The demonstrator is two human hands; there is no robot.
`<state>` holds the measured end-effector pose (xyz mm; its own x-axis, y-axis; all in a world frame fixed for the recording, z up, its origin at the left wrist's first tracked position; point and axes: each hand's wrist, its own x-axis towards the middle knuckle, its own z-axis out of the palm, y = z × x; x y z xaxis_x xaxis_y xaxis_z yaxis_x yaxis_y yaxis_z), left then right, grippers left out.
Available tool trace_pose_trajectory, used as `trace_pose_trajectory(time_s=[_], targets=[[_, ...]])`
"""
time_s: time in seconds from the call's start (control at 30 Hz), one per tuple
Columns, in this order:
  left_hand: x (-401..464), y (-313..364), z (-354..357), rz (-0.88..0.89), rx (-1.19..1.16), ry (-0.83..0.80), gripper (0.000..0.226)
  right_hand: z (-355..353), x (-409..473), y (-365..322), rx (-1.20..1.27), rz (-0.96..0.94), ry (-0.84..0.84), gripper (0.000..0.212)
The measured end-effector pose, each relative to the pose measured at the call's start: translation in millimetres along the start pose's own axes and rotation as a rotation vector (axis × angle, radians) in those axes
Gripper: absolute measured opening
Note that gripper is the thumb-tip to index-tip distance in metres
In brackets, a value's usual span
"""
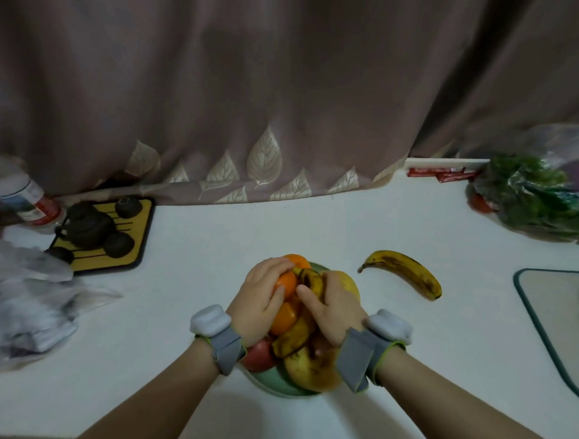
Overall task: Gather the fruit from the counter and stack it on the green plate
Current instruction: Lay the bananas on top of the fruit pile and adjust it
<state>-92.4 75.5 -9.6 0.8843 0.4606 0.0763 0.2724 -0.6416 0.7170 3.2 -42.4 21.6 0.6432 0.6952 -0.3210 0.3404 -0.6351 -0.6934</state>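
The green plate (266,382) sits at the middle of the white counter, heaped with fruit: oranges (283,319), a dark-spotted banana (294,337), a red apple (260,353) and a yellow-brown pear (308,371). My left hand (261,300) lies over an orange (285,283) at the top of the pile, fingers curled on it. My right hand (334,308) rests on a brown banana (311,281) next to a yellow fruit (348,284). One spotted yellow banana (403,269) lies alone on the counter, right of the plate.
A black-and-yellow tray with a dark teapot and cups (96,234) stands at the back left, near bottles (25,199) and crumpled plastic bags (28,307). A bag of greens (537,197) sits back right. A green-edged board (554,321) lies at the right edge.
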Motion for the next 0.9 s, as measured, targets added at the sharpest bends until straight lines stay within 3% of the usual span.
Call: trace_pose_trajectory(time_s=[0.1,0.2,0.3,0.47,0.53,0.67,0.77,0.9], targets=[[-1,-1,1,0.002,0.022,-0.022,0.04,-1,4,4,-0.125,-0.097,-0.033,0.047],[-4,3,3,-0.007,0.069,-0.013,0.055,-10,11,12,-0.269,-0.142,-0.077,0.056],[-8,8,7,0.006,0.118,-0.001,0.067,-12,14,22,-0.401,-0.184,0.019,0.064],[-9,7,13,0.027,0.274,0.007,0.074,-12,17,29,-0.394,-0.309,-0.105,0.067],[-9,5,14,0.034,0.326,0.0,0.069,-23,21,30,-0.296,-0.313,-0.143,0.056],[-6,10,13,0.061,0.334,0.047,0.061,-50,49,54,-0.095,-0.205,0.094,0.026],[-5,14,10,0.037,0.292,0.085,0.057,-64,80,91,-0.296,-0.073,0.266,0.029],[-5,16,12,-0.021,0.275,0.088,0.058,-76,111,141,-0.601,0.169,0.116,0.041]])
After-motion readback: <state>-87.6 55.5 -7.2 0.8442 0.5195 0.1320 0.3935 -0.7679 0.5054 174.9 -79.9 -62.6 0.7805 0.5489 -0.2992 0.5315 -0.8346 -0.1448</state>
